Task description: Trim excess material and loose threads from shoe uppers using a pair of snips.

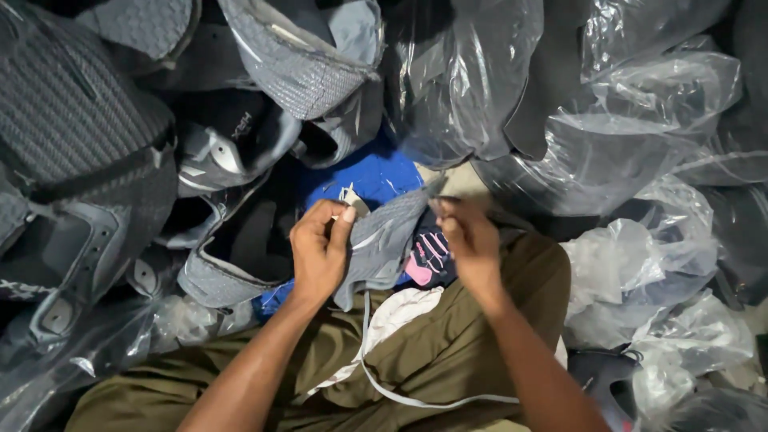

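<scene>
Grey knit shoe upper [382, 240], limp, pinched between both hands.

No wall, window or furniture shows from here; the view is filled edge to edge with stock. To the left, grey knit shoe uppers [80, 160] lie heaped over one another, some with pale moulded heel pieces, some still in thin film. Along the top and down the right side, clear plastic bags [632, 128] are piled high, crinkled and glossy, with dark shapes inside them. A patch of bright blue fabric [368, 172] shows in the middle of the heap, and a small bare piece of pale floor [468, 182] beside it. The light is dim and even, catching only on the plastic folds.
</scene>
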